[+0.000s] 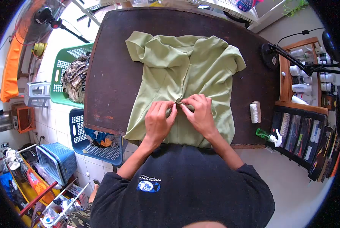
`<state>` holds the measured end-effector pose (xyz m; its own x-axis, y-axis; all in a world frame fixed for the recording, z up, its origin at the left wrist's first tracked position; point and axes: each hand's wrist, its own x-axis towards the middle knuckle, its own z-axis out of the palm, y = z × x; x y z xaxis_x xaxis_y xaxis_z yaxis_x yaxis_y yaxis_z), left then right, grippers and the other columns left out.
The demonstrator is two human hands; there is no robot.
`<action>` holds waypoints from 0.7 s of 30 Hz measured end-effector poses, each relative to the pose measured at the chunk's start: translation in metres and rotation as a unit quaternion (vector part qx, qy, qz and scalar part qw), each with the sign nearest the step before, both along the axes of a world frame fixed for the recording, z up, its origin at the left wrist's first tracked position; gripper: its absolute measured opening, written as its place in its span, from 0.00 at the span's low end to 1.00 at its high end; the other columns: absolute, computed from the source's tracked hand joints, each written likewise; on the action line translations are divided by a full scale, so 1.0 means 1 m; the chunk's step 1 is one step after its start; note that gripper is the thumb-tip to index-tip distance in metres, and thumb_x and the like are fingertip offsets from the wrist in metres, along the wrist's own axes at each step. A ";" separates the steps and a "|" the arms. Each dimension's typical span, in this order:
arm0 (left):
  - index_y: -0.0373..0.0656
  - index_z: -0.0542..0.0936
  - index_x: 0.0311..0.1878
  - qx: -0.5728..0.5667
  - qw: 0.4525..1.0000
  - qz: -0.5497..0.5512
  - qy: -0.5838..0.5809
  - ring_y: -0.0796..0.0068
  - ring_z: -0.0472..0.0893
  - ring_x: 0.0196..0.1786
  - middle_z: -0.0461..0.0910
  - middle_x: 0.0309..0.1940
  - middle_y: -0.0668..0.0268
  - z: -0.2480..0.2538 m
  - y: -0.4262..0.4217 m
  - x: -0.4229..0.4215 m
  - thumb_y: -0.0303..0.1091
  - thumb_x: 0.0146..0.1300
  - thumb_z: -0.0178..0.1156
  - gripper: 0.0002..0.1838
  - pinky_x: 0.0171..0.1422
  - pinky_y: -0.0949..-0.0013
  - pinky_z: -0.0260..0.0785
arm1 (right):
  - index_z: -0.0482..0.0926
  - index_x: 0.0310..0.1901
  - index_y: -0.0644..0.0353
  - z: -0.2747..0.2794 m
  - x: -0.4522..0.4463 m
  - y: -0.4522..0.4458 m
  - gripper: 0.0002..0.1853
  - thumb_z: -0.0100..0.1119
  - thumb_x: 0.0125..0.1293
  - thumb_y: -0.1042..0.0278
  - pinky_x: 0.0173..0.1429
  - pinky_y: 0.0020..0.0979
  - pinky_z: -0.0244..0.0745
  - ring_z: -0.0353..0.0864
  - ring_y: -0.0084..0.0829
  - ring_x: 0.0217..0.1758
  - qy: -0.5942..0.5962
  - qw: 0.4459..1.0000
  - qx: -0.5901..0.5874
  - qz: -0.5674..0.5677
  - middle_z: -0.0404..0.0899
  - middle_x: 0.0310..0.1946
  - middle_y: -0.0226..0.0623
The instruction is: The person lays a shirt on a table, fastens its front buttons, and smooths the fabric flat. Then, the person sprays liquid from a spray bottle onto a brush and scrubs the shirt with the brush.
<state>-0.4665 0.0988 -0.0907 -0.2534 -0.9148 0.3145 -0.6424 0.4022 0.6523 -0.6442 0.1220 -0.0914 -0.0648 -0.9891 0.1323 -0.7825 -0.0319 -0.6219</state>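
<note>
Light-green garment [211,76], one, short-sleeved, laid on the table [109,83] across its middle, sleeves toward the far edge, hem at the near edge. Cloth woven, matt to faintly lustrous, with soft rounded creases, a seam line running down the centre and sleeves crumpled into loose folds. Judged light, limp and pliant, not fragile, perhaps a little slippery; likely to shift as a whole if pulled at one point. Best holds, in judgement: the doubled layers along the central seam for fine work, the shoulders or side seams for lifting. Left hand [158,119] and right hand [199,114], bare, nearly meeting at the centre seam below mid-garment; thumbs and fingertips closed in a pinch, each on a small gathered bit of the cloth; whether a button lies between them cannot be told. Table top dark brown, smooth, worn along the left edge, corners rounded. Near its right edge, a brush [256,113], white bristles, wooden back. Toward the far right corner, a black lamp base [269,57], rounded. Beyond the left edge, a green basket [59,97], perforated plastic, holding crumpled patterned cloth [75,78].
</note>
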 end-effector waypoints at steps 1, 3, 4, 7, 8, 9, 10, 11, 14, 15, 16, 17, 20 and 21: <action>0.43 0.88 0.45 -0.002 1.000 0.000 0.000 0.67 0.83 0.40 0.89 0.40 0.67 0.000 0.000 0.000 0.25 0.64 0.74 0.08 0.47 0.66 0.78 | 0.92 0.46 0.54 0.000 -0.002 0.000 0.09 0.75 0.65 0.66 0.60 0.35 0.67 0.79 0.30 0.46 -0.014 1.000 0.010 0.000 0.88 0.41 0.27; 0.43 0.88 0.45 -0.005 1.000 0.002 -0.002 0.67 0.83 0.39 0.89 0.40 0.67 -0.001 0.000 0.001 0.25 0.64 0.74 0.08 0.47 0.66 0.78 | 0.93 0.45 0.53 -0.001 -0.003 -0.001 0.08 0.75 0.66 0.65 0.61 0.36 0.67 0.79 0.31 0.46 -0.044 0.999 0.029 0.001 0.88 0.41 0.27; 0.43 0.88 0.45 -0.004 1.000 0.003 -0.002 0.67 0.83 0.39 0.89 0.40 0.67 0.000 0.001 0.001 0.25 0.64 0.74 0.08 0.47 0.66 0.78 | 0.93 0.45 0.53 -0.001 -0.003 -0.001 0.08 0.75 0.66 0.65 0.61 0.36 0.67 0.79 0.31 0.46 -0.044 0.999 0.030 0.002 0.88 0.41 0.27; 0.43 0.88 0.46 0.004 1.000 -0.006 -0.002 0.67 0.83 0.40 0.89 0.41 0.67 0.000 0.002 -0.002 0.24 0.63 0.74 0.08 0.48 0.65 0.78 | 0.93 0.44 0.55 0.003 -0.003 -0.001 0.07 0.75 0.66 0.68 0.60 0.33 0.67 0.79 0.29 0.44 -0.068 0.997 0.021 -0.002 0.89 0.40 0.27; 0.43 0.88 0.46 0.006 1.000 -0.010 -0.002 0.67 0.83 0.40 0.89 0.41 0.67 0.001 0.002 -0.003 0.24 0.63 0.74 0.08 0.48 0.65 0.78 | 0.92 0.43 0.56 0.005 -0.003 -0.002 0.06 0.75 0.66 0.69 0.60 0.33 0.67 0.80 0.29 0.44 -0.076 0.997 0.018 -0.004 0.89 0.39 0.27; 0.43 0.88 0.46 0.007 1.000 -0.011 -0.002 0.67 0.83 0.40 0.89 0.41 0.67 0.001 0.002 -0.004 0.24 0.63 0.74 0.08 0.48 0.65 0.78 | 0.92 0.43 0.56 0.006 -0.003 -0.002 0.06 0.75 0.66 0.69 0.60 0.33 0.67 0.80 0.29 0.44 -0.076 0.997 0.018 -0.005 0.89 0.39 0.27; 0.43 0.88 0.46 0.003 1.000 -0.011 0.001 0.67 0.84 0.40 0.89 0.41 0.67 0.001 0.001 -0.005 0.24 0.63 0.74 0.09 0.48 0.65 0.78 | 0.92 0.43 0.57 0.007 -0.003 -0.003 0.06 0.74 0.66 0.69 0.59 0.32 0.67 0.80 0.29 0.43 -0.087 0.996 0.018 -0.004 0.89 0.39 0.27; 0.43 0.88 0.46 0.000 1.000 -0.012 0.003 0.67 0.84 0.40 0.89 0.41 0.67 0.001 0.000 -0.006 0.24 0.63 0.73 0.09 0.48 0.65 0.78 | 0.92 0.43 0.57 0.009 -0.003 -0.003 0.06 0.74 0.66 0.69 0.59 0.32 0.67 0.80 0.28 0.42 -0.097 0.995 0.018 -0.003 0.89 0.38 0.27; 0.42 0.88 0.46 -0.006 1.000 -0.014 0.007 0.66 0.84 0.41 0.90 0.42 0.67 0.001 -0.001 -0.008 0.23 0.63 0.73 0.09 0.48 0.65 0.78 | 0.92 0.43 0.58 0.011 -0.003 -0.005 0.06 0.73 0.67 0.70 0.58 0.31 0.68 0.80 0.28 0.41 -0.117 0.993 0.020 0.000 0.90 0.37 0.28; 0.42 0.88 0.46 -0.003 1.000 -0.015 0.008 0.66 0.84 0.41 0.90 0.42 0.67 0.000 -0.001 -0.009 0.23 0.63 0.73 0.09 0.48 0.65 0.79 | 0.92 0.43 0.59 0.011 -0.003 -0.005 0.06 0.73 0.67 0.70 0.58 0.30 0.68 0.79 0.28 0.41 -0.120 0.993 0.023 -0.001 0.90 0.37 0.28; 0.42 0.88 0.46 0.001 1.000 -0.016 0.010 0.66 0.84 0.41 0.90 0.42 0.67 0.000 -0.001 -0.010 0.23 0.63 0.74 0.09 0.48 0.65 0.79 | 0.92 0.43 0.59 0.012 -0.002 -0.005 0.06 0.73 0.67 0.70 0.57 0.30 0.69 0.79 0.28 0.40 -0.122 0.992 0.027 -0.002 0.90 0.37 0.28; 0.42 0.88 0.46 0.004 1.000 -0.016 0.011 0.66 0.84 0.41 0.90 0.42 0.66 -0.001 -0.001 -0.010 0.23 0.63 0.74 0.09 0.48 0.64 0.79 | 0.92 0.43 0.59 0.012 -0.002 -0.006 0.06 0.73 0.67 0.70 0.57 0.30 0.69 0.79 0.28 0.40 -0.124 0.992 0.030 -0.003 0.90 0.36 0.28; 0.42 0.88 0.46 0.003 1.000 -0.021 0.013 0.66 0.84 0.41 0.89 0.42 0.66 -0.004 -0.001 -0.010 0.23 0.62 0.73 0.10 0.48 0.64 0.79 | 0.92 0.43 0.60 0.011 -0.002 -0.007 0.06 0.73 0.67 0.71 0.56 0.29 0.69 0.80 0.28 0.40 -0.132 0.991 0.039 -0.004 0.90 0.36 0.29; 0.42 0.87 0.47 -0.003 1.000 -0.024 0.014 0.66 0.84 0.41 0.89 0.42 0.66 -0.006 -0.002 -0.011 0.24 0.63 0.73 0.10 0.48 0.64 0.78 | 0.92 0.43 0.60 0.010 -0.003 -0.007 0.06 0.73 0.67 0.71 0.56 0.29 0.69 0.80 0.28 0.40 -0.136 0.990 0.045 -0.005 0.90 0.36 0.29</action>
